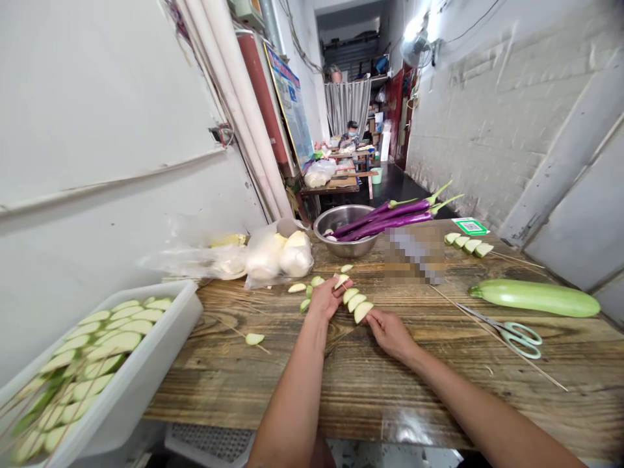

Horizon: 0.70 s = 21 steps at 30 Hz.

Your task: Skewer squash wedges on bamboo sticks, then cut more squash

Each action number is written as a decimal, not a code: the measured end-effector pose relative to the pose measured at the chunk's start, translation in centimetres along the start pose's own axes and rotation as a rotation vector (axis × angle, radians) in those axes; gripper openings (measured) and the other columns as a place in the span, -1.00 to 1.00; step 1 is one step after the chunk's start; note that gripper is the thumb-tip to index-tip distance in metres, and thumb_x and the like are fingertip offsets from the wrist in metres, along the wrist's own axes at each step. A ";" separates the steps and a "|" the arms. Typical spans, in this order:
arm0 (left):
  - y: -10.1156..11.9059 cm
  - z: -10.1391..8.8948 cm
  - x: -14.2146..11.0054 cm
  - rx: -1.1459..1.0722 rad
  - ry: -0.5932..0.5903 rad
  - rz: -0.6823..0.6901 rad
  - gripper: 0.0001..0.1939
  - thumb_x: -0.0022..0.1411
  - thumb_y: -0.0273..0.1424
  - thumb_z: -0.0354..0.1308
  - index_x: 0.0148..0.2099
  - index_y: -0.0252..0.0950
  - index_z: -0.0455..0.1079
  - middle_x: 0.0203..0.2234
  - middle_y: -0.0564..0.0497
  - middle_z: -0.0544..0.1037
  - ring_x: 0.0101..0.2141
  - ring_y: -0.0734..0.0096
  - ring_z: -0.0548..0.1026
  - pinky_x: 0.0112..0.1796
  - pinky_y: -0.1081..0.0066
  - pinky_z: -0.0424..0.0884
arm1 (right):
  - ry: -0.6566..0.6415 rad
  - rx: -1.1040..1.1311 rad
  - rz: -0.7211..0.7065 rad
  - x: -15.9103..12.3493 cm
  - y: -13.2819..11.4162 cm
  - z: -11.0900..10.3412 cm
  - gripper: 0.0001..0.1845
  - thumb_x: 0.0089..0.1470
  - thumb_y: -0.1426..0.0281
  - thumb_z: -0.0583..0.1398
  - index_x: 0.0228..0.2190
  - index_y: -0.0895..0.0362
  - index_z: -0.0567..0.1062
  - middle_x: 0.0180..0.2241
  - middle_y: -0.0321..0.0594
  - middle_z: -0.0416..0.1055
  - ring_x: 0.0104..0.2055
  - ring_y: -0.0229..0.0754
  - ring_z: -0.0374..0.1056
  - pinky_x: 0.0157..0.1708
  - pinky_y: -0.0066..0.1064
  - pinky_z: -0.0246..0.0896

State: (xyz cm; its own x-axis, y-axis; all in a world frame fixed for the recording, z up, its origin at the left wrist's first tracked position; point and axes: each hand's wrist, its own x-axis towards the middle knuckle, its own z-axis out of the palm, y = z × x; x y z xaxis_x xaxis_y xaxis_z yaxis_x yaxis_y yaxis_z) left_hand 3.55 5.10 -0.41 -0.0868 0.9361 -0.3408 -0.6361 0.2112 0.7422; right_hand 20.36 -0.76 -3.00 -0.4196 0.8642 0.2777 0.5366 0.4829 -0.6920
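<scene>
My left hand (326,298) is closed around a pale green zucchini slice (341,281), held at the tip of a thin skewer. On that skewer sit several half-round zucchini slices (356,304). My right hand (391,333) pinches the skewer just behind the slice nearest me; its stick is mostly hidden there. Loose zucchini slices (316,281) lie on the wooden table (370,396) beside my left hand. Farther left, one slice (254,338) rests against a bare stick. A whole zucchini (533,298) lies at the right.
A white tub (146,351) of skewered slices stands at left. Beyond my hands are a steel bowl (347,249) with purple eggplants (390,221) and plastic-bagged food (273,257). Scissors (507,331), a filled skewer (468,244) and a pixelated patch are at right.
</scene>
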 end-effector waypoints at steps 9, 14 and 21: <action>-0.7 0.2 -0.1 0.073 -0.029 -0.021 -0.90 0.08 -0.48 0.09 -0.34 -0.41 0.39 -0.45 -0.14 0.53 -0.41 0.34 0.51 -0.39 0.35 0.44 | 0.029 0.015 0.022 0.0 -0.1 0.1 -0.71 0.11 0.39 -0.08 -0.43 0.12 0.42 -0.53 -0.25 0.40 -0.52 -0.26 0.27 -0.46 -0.49 0.07; -1.1 0.8 -0.6 0.135 -0.051 -0.005 -0.85 0.06 -0.40 0.14 -0.34 -0.41 0.41 -0.44 -0.14 0.53 -0.43 0.35 0.51 -0.34 0.34 0.44 | 0.079 0.047 0.016 0.3 0.1 0.1 -0.71 0.11 0.38 -0.07 -0.41 0.13 0.42 -0.51 -0.24 0.41 -0.50 -0.25 0.28 -0.45 -0.49 0.08; 0.7 -0.3 -0.4 0.194 0.244 0.438 -0.82 0.05 -0.33 0.15 -0.29 -0.31 0.43 -0.39 -0.06 0.54 -0.28 0.35 0.49 -0.18 0.38 0.35 | 0.250 0.002 0.039 0.9 0.9 -0.3 -0.68 0.13 0.33 -0.08 -0.39 0.13 0.44 -0.53 -0.24 0.41 -0.53 -0.25 0.28 -0.47 -0.49 0.07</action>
State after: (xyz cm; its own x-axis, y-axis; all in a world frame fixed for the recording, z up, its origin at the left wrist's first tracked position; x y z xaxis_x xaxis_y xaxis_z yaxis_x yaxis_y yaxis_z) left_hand 2.91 4.85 0.11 -0.5029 0.8604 -0.0827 -0.3492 -0.1147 0.9300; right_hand 20.71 0.49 -3.14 -0.2040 0.8903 0.4072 0.5469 0.4486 -0.7068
